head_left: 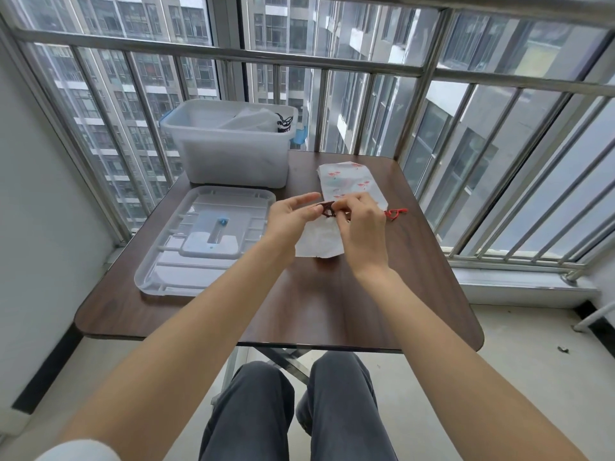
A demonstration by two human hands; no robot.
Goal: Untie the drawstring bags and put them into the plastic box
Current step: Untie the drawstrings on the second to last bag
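Both hands, left hand (293,212) and right hand (361,221), pinch the red cord (327,207) to loosen the bag (346,183) for the plastic box (233,161).

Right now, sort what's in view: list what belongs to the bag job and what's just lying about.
Job:
- drawstring bag on the table
- its red cord, worked by left hand and right hand
- plastic box, bags already inside

Lying about:
- box lid, flat on the table
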